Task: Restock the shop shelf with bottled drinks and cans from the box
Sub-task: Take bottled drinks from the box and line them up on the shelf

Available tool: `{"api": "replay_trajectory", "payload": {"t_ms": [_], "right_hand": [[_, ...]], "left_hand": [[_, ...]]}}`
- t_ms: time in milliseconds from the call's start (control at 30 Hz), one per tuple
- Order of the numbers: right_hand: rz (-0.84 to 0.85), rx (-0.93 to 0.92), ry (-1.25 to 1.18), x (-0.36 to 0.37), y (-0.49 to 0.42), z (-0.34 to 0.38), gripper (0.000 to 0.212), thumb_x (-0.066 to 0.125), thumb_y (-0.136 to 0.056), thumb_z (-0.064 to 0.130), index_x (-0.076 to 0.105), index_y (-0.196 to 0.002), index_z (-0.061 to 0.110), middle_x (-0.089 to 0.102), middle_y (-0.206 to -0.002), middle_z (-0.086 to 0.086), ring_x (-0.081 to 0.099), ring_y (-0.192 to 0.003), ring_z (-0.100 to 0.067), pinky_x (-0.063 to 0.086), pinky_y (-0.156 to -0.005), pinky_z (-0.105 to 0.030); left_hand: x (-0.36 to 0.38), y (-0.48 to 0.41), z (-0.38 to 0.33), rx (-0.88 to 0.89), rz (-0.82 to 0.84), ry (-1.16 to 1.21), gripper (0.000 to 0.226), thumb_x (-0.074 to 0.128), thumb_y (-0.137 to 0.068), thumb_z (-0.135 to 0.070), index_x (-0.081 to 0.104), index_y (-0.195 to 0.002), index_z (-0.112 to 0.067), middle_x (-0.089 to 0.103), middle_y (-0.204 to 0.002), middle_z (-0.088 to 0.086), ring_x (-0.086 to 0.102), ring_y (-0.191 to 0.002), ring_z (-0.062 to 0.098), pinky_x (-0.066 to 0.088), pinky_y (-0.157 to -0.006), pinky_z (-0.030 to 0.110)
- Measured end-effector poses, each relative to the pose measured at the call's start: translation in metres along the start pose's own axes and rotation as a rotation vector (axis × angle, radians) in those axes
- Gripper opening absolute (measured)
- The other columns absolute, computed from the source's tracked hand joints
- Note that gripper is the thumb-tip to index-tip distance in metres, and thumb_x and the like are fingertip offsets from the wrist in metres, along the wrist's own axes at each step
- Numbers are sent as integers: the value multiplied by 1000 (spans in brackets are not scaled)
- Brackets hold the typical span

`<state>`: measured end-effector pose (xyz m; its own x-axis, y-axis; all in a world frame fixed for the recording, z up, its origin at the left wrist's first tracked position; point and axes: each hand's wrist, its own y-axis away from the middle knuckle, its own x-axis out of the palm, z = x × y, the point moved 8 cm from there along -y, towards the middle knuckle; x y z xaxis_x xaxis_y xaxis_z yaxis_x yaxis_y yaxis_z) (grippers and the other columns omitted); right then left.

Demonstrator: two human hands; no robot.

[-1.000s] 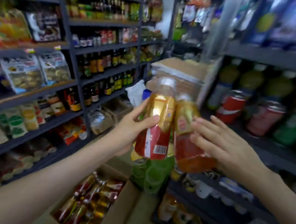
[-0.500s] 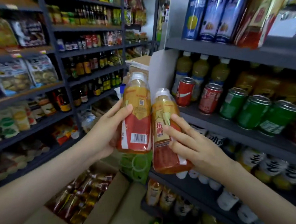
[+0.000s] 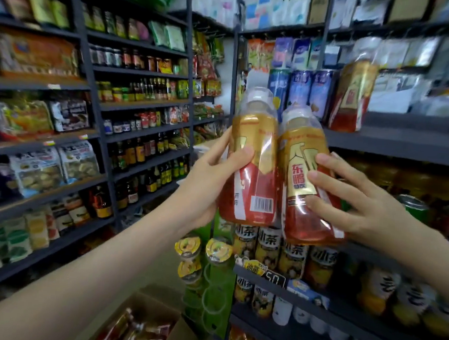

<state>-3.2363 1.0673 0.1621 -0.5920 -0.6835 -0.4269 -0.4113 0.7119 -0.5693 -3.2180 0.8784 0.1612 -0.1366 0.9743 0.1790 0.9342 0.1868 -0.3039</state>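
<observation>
I hold two bottles of orange-red drink with gold and red labels, side by side and upright, in front of the right-hand shelf. My left hand (image 3: pixel 212 177) grips the left bottle (image 3: pixel 255 171), thumb across its label. My right hand (image 3: pixel 358 201) grips the right bottle (image 3: pixel 300 179), fingers wrapped over its label. Both bottles hang just below the upper dark shelf (image 3: pixel 393 143), where a matching bottle (image 3: pixel 351 96) stands beside blue cans (image 3: pixel 299 90). The cardboard box (image 3: pixel 140 325) with more of the same bottles lies on the floor at the bottom.
Iced-tea bottles (image 3: pixel 268 246) fill the shelf under my hands, with green and red cans (image 3: pixel 413 207) behind my right wrist. A green rack of cup snacks (image 3: pixel 202 260) stands between aisle and shelf. Sauce bottles and snack bags line the left shelving (image 3: pixel 141 143).
Both hands have lifted the two bottles upward toward the upper shelf, and my view has tilted up. The can shelf that was level with the bottles is now lower behind them.
</observation>
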Motion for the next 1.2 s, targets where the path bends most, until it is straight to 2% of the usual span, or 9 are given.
{"api": "replay_trajectory", "payload": {"t_ms": [167, 367, 467, 600, 733, 867, 1033, 1133, 1200], "right_hand": [[-47, -96, 259, -75, 32, -62, 41, 54, -96, 2, 32, -129, 11, 39, -127, -18, 17, -144, -31, 28, -114, -46], [79, -235, 596, -111, 93, -141, 42, 51, -84, -16, 43, -118, 8, 39, -121, -15, 43, -116, -35, 33, -110, -48], [199, -207, 607, -100, 115, -186, 46, 37, -89, -16, 39, -125, 13, 39, -125, -18, 43, -116, -39, 51, -90, -55], [378, -185, 557, -70, 135, -223, 57, 46, -79, -10, 38, -129, 16, 42, -124, -20, 39, -115, -41, 57, -61, -45], [509, -146, 559, -49, 147, -252, 71, 68, -67, -5, 40, -129, 16, 43, -123, -19, 40, -115, -39, 55, -61, -45], [592, -185, 607, -28, 162, -267, 66, 67, -69, 0, 42, -128, 17, 41, -123, -17, 40, -115, -37, 53, -63, -44], [675, -147, 675, -16, 173, -280, 69, 74, -63, 8, 42, -124, 14, 43, -121, -17, 41, -113, -36, 53, -64, -44], [733, -123, 623, -17, 175, -280, 84, 85, -52, 10, 43, -124, 12, 42, -123, -17, 41, -113, -35, 55, -67, -46], [767, -59, 570, -18, 179, -282, 94, 87, -45, 8, 43, -128, 12, 49, -126, -18, 41, -115, -34, 56, -73, -47]], "left_hand": [[75, -31, -23, 99, -1, 28, 60, 63, -88, -20, 42, -141, -39, 72, -108, -1, 72, -89, 20, 59, -64, 32], [156, -75, -51, 284, -72, -20, 62, 67, -85, -20, 42, -138, -42, 74, -100, -12, 72, -90, 15, 59, -74, 35], [179, -92, -60, 345, -127, -74, 66, 69, -85, -22, 38, -140, -42, 68, -115, -11, 70, -96, 16, 57, -84, 42], [191, -115, -61, 378, -151, -123, 73, 73, -81, -26, 36, -141, -46, 65, -121, -7, 68, -101, 20, 55, -88, 47], [193, -136, -52, 371, -181, -143, 84, 82, -64, -48, 37, -135, -56, 61, -129, -10, 67, -105, 19, 54, -88, 49], [190, -160, -38, 359, -180, -187, 91, 81, -49, -69, 37, -128, -67, 56, -135, -14, 59, -118, 19, 49, -94, 52], [190, -182, -37, 428, -131, -208, 79, 76, -78, -34, 33, -143, -46, 60, -123, -19, 64, -103, 4, 54, -90, 38], [196, -191, -37, 443, -120, -276, 76, 76, -78, -36, 34, -141, -47, 56, -114, -27, 59, -98, -6, 52, -83, 24], [204, -195, -33, 443, -95, -306, 76, 77, -76, -40, 36, -139, -48, 55, -113, -28, 58, -104, -1, 51, -89, 30]]}}
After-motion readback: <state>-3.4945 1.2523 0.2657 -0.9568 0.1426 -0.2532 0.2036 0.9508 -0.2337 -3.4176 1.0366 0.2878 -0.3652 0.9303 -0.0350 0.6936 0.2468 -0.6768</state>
